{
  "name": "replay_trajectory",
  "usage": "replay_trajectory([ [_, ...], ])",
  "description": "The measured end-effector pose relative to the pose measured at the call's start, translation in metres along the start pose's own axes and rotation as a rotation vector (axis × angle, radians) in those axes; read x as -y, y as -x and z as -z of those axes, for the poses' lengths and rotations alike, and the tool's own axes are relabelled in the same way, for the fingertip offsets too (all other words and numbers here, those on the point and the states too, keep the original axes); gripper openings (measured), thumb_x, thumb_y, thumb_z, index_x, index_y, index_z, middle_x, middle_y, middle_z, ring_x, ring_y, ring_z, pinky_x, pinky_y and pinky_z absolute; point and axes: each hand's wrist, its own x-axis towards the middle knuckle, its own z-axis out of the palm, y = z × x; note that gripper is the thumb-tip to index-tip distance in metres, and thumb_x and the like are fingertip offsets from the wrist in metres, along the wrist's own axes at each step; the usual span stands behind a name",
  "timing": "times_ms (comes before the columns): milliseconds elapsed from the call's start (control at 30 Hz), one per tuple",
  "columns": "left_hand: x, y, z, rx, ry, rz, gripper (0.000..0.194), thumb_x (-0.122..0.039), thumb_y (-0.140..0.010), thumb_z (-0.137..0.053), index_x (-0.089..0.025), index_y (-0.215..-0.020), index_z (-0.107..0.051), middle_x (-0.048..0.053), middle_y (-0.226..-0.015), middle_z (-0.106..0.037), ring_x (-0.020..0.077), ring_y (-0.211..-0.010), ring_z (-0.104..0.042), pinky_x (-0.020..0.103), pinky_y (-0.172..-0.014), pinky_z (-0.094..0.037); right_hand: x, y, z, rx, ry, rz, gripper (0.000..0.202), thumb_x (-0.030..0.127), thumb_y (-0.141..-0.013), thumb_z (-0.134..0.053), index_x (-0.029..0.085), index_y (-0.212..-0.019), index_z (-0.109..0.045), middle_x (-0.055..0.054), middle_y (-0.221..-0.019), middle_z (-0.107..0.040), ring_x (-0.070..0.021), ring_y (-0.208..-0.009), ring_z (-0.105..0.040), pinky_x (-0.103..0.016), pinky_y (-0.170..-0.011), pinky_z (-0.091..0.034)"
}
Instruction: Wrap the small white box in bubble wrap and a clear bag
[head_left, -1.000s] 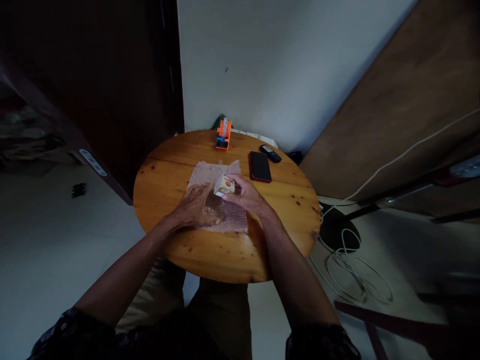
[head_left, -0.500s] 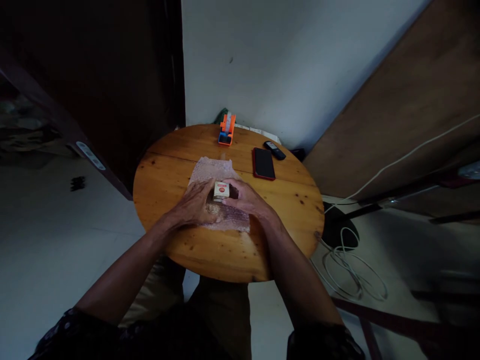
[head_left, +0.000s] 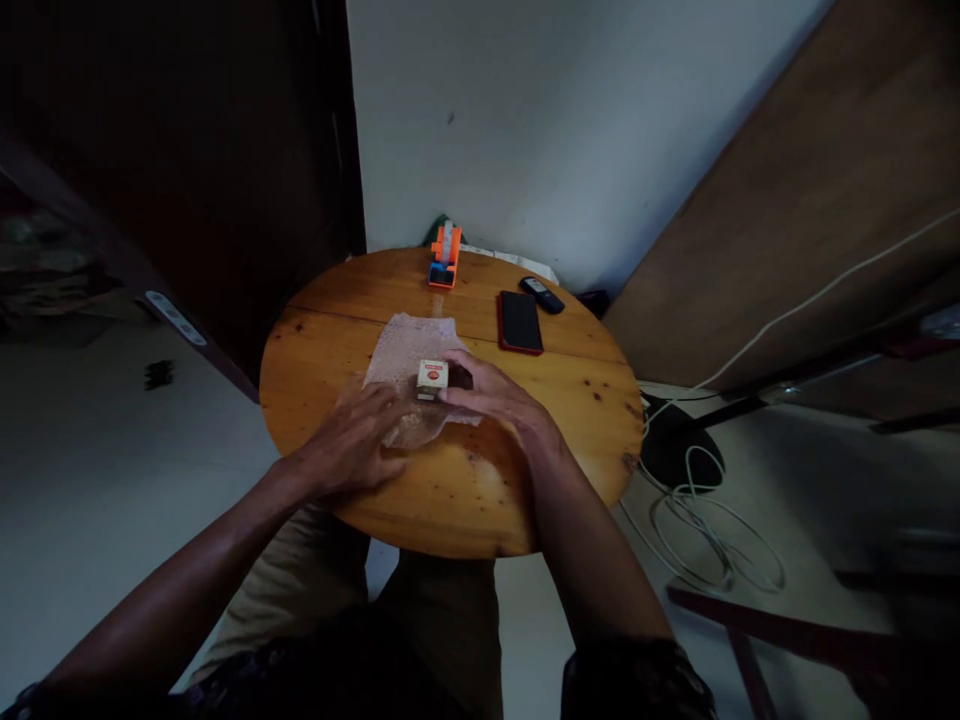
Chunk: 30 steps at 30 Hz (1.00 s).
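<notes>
A small cream box (head_left: 433,375) with a red label sits on a sheet of bubble wrap (head_left: 409,340) on the round wooden table. My right hand (head_left: 499,395) holds the box from its right side, thumb at the near face and fingers behind. To the left, my left hand (head_left: 352,440) is open, its fingers stretched over the wrap's near left part and the thumb apart. The wrap's near edge looks curled up beside these fingers. How firmly the left fingers touch it is hard to see.
An orange and blue tape dispenser (head_left: 445,258) stands at the table's far edge. A red-edged phone (head_left: 520,322) and a black remote-like device (head_left: 542,294) lie at the far right. Coiled pale cable (head_left: 709,540) rests on the floor to the right.
My left hand has drawn away from the box, leftward and nearer to me. The wrap's near edge has curled up. My right hand stays at the box.
</notes>
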Motion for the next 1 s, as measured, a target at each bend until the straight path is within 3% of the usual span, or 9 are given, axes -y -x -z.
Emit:
replay_trajectory([
  [133,-0.012,0.007,-0.013,-0.064,-0.069,0.031,0.040,-0.026,-0.079,-0.069,-0.022,-0.118,-0.062,0.009,-0.123,-0.064,0.0302,-0.123,-0.054,0.055,-0.116,-0.033,0.000,0.000,0.005,-0.045,-0.130,-0.033,0.039,0.040,-0.089,-0.058,0.022,-0.123,-0.062,-0.005,-0.115,-0.068,-0.0216,-0.107,-0.062,-0.041,-0.098,-0.047],
  [267,-0.011,-0.004,-0.027,-0.186,-0.075,0.104,0.011,-0.019,-0.087,-0.059,-0.020,-0.094,-0.067,0.008,-0.112,-0.067,0.0272,-0.110,-0.060,0.048,-0.105,-0.044,0.008,0.005,0.013,-0.083,-0.123,-0.041,0.033,0.045,-0.091,-0.053,0.021,-0.110,-0.064,-0.003,-0.100,-0.066,-0.0192,-0.094,-0.059,-0.036,-0.087,-0.046],
  [433,-0.002,-0.030,-0.019,-0.333,-0.010,0.122,0.009,-0.018,-0.085,-0.060,-0.020,-0.086,-0.069,0.010,-0.118,-0.067,0.0274,-0.111,-0.061,0.044,-0.099,-0.046,0.015,0.013,0.023,-0.033,-0.208,-0.034,0.040,0.048,-0.080,-0.068,0.022,-0.109,-0.062,-0.002,-0.099,-0.064,-0.0177,-0.088,-0.057,-0.031,-0.078,-0.045],
  [533,0.005,-0.052,-0.008,-0.336,0.039,0.129,0.009,-0.018,-0.082,-0.060,-0.020,-0.081,-0.068,0.008,-0.117,-0.069,0.0257,-0.111,-0.062,0.041,-0.100,-0.045,0.011,0.010,0.020,-0.058,-0.235,-0.070,0.047,0.041,-0.068,-0.077,0.022,-0.108,-0.061,-0.001,-0.097,-0.065,-0.0168,-0.083,-0.057,-0.029,-0.073,-0.045],
  [633,0.013,-0.073,-0.003,-0.264,0.147,0.174,0.008,-0.022,-0.081,-0.060,-0.019,-0.077,-0.067,0.007,-0.104,-0.072,0.0226,-0.100,-0.065,0.035,-0.091,-0.047,0.003,0.004,0.015,-0.127,-0.228,-0.119,0.029,0.039,-0.068,-0.072,0.020,-0.087,-0.061,0.001,-0.080,-0.062,-0.0144,-0.071,-0.054,-0.026,-0.064,-0.041],
  [700,0.018,-0.084,-0.004,-0.216,0.233,0.269,0.011,-0.029,-0.080,-0.063,-0.019,-0.076,-0.066,0.005,-0.096,-0.073,0.0202,-0.087,-0.065,0.031,-0.078,-0.048,-0.001,0.001,0.012,-0.171,-0.223,-0.172,0.025,0.041,-0.068,-0.069,0.019,-0.073,-0.057,0.003,-0.068,-0.056,-0.0124,-0.062,-0.049,-0.025,-0.057,-0.036],
  [800,0.023,-0.093,-0.012,-0.211,0.333,0.407,0.016,-0.034,-0.075,-0.065,-0.019,-0.074,-0.065,0.002,-0.080,-0.070,0.0167,-0.071,-0.059,0.027,-0.066,-0.042,-0.003,-0.001,0.008,-0.217,-0.267,-0.223,0.026,0.041,-0.066,-0.068,0.019,-0.071,-0.057,0.004,-0.065,-0.054,-0.0112,-0.058,-0.046,-0.024,-0.053,-0.033],
  [1000,0.028,-0.098,-0.026,-0.291,0.494,0.438,0.015,-0.032,-0.068,-0.066,-0.018,-0.065,-0.060,-0.003,-0.065,-0.060,0.0132,-0.065,-0.052,0.025,-0.062,-0.039,-0.006,-0.002,0.006,-0.233,-0.333,-0.262,0.025,0.040,-0.064,-0.067,0.018,-0.072,-0.059,0.003,-0.063,-0.058,-0.0118,-0.057,-0.049,-0.024,-0.054,-0.036],
])
